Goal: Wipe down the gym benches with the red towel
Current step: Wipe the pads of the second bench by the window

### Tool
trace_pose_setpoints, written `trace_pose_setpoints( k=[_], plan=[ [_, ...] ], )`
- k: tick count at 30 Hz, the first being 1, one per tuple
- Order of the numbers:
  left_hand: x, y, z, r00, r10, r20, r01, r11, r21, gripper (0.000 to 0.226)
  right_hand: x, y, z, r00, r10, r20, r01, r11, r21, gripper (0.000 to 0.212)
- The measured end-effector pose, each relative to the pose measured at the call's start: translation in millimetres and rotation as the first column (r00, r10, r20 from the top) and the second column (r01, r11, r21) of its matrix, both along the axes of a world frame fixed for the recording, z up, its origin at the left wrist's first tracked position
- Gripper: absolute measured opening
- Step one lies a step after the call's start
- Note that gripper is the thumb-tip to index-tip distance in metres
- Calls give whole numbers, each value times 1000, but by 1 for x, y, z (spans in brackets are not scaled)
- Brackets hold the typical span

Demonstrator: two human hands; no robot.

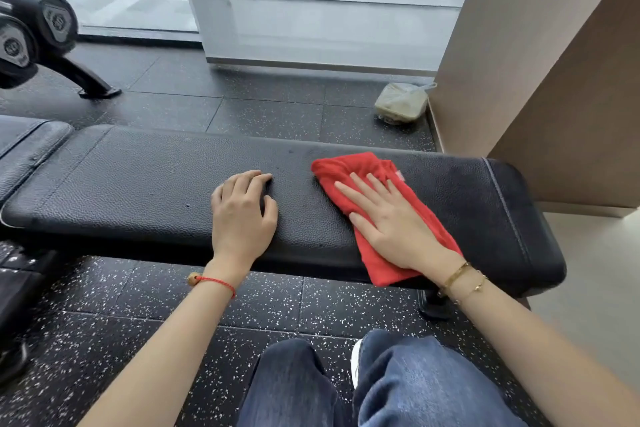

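Pressing flat on the red towel (pixel 374 218), the right hand (pixel 388 222) lies with fingers straight and slightly spread, pinning the cloth to the black bench pad (pixel 138 184). The towel sits on the pad's right half, one end hanging over the near edge at 6 o'clock. At 9 o'clock from the towel, the left hand (pixel 242 215) rests on the pad, fingers loosely curled, holding nothing. At 12 o'clock beyond the bench, a clear plastic bag (pixel 401 102) lies on the speckled floor (pixel 270 114) against the wall; its contents look like a greenish lidded container, though the view is unclear. Dumbbells (pixel 38 28) sit at 10 o'clock.
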State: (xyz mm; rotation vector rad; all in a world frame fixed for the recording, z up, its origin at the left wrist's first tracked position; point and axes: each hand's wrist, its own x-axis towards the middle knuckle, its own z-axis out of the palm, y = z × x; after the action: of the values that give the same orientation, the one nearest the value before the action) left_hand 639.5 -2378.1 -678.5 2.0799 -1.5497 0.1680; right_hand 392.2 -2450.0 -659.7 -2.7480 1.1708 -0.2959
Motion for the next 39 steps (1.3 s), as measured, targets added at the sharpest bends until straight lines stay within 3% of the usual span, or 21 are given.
trace_pose_setpoints(
  k=[5, 7, 12, 15, 18, 23, 27, 32, 37, 39],
  plan=[
    [-2, 1, 2, 1000, 6, 4, -6, 1000, 12, 43, 3, -46, 7, 960, -277, -47, 280, 958, 65, 53],
    [-2, 1, 3, 1000, 9, 4, -9, 1000, 17, 43, 18, -47, 8, 968, -246, -58, 250, 965, 76, 54],
    [-2, 1, 3, 1000, 17, 15, -18, 1000, 20, 42, 28, 6, 4, 997, 59, -52, -58, 998, 15, 54],
    [-2, 1, 2, 1000, 18, 15, -19, 1000, 21, 42, 19, 26, 0, 990, 135, -27, -135, 991, 12, 54],
    [-2, 1, 1, 1000, 15, 12, -15, 1000, 20, 43, 11, 8, -1, 997, 81, 0, -81, 997, 18, 52],
    [-2, 2, 0, 1000, 8, 16, -9, 1000, 25, 41, 40, -52, 7, 982, -185, -43, 188, 979, 79, 53],
    [-3, 1, 1, 1000, 17, 13, -18, 999, 27, 43, 85, -47, 8, 996, -71, -58, 76, 993, 89, 54],
    [-2, 1, 2, 1000, 12, 14, -13, 1000, 28, 43, 62, -26, -1, 996, 90, 18, -91, 994, 59, 52],
    [-4, 1, 3, 1000, 20, 13, -21, 999, 35, 42, 76, -78, 6, 994, -103, -40, 107, 989, 105, 52],
    [-4, 0, 3, 999, 33, 16, -33, 999, 37, 41, 104, -84, 8, 992, -110, -69, 116, 989, 91, 52]
  ],
)
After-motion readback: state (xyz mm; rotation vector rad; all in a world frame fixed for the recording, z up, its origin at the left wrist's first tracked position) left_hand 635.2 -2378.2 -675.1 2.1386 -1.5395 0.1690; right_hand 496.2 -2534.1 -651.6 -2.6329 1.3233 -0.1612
